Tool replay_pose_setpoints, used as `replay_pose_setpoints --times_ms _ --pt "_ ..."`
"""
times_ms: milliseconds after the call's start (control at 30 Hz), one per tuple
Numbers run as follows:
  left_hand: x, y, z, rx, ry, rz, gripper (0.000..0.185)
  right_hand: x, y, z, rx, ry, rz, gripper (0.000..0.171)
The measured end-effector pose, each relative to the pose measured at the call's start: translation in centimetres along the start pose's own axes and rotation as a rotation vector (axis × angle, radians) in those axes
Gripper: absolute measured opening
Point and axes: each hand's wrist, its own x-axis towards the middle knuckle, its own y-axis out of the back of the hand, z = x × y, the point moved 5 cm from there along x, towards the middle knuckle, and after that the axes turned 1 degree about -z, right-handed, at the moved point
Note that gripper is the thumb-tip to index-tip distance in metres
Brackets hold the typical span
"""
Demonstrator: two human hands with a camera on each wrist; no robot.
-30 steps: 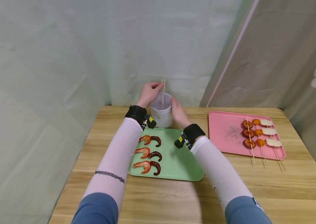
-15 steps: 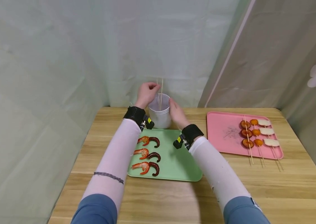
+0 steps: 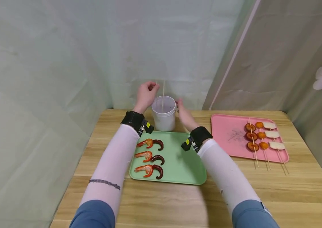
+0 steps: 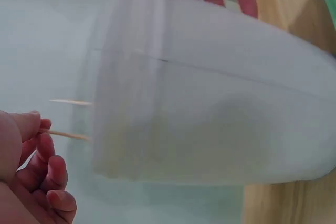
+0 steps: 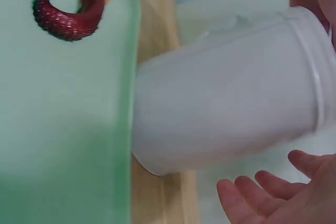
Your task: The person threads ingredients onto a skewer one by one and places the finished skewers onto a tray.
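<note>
Your left hand (image 3: 146,92) pinches a thin wooden skewer (image 3: 156,86) above the white plastic cup (image 3: 164,114); your right hand (image 3: 184,114) hovers beside it, fingers relaxed

Wooden table (image 3: 306,196) w/ white tub (image 3: 164,118), green tray (image 3: 185,164) & pink tray (image 3: 226,133) on it.

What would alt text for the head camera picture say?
A person's left hand pinches a thin wooden skewer above a white cup; the right hand hovers open beside it. Shrimp lie on a green tray.
</note>
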Motion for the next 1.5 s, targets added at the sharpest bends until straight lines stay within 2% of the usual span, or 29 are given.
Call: replay_pose_setpoints --times_ms 67,233,400,500,667,767,900,1033,1133,1233,1367,1500 --pt "-0.1 0.7 0.2 -0.056 -0.028 0.038 0.029 -0.3 0.8 -0.1 0.032 0.006 -0.009 0.084" --pt "-1.1 2.6 1.0 -0.193 -0.114 0.138 0.029 -1.6 3.5 -0.4 0.088 0.065 0.047 0.082" --pt "-3.2 5.0 1.4 -0.29 -0.177 0.266 0.028 -4.7 5.2 -0.1 0.113 0.106 0.133 0.077" --pt "-5.2 6.9 1.7 -0.388 -0.225 0.37 0.023 -7.2 5.6 0.2 0.136 0.139 0.164 0.074" --pt "-9.7 10.0 2.4 -0.567 -0.317 0.564 0.018 -10.9 5.7 0.7 0.111 0.171 0.176 0.068" --pt "-12.5 10.7 2.7 -0.652 -0.312 0.59 0.017 -12.3 5.7 0.6 0.065 0.195 0.158 0.061" --pt "-15.6 10.1 2.3 -0.659 -0.276 0.507 0.019 -13.1 5.0 -0.2 -0.074 0.252 0.055 0.051" --pt "-17.2 8.7 1.6 -0.645 -0.239 0.368 0.025 -13.6 4.2 -1.1 -0.226 0.302 -0.061 0.052" --pt "-17.7 7.3 1.4 -0.645 -0.204 0.239 0.03 -14.0 3.7 -1.5 -0.305 0.325 -0.128 0.053" --pt "-18.0 6.3 1.6 -0.626 -0.201 0.136 0.031 -14.5 3.3 -1.7 -0.347 0.345 -0.184 0.051" --pt "-18.2 5.6 2.0 -0.617 -0.217 0.062 0.03 -15.0 2.9 -1.9 -0.333 0.345 -0.237 0.038" --pt "-18.2 5.2 1.9 -0.627 -0.205 0.02 0.031 -15.0 2.9 -2.2 -0.343 0.358 -0.233 0.026"
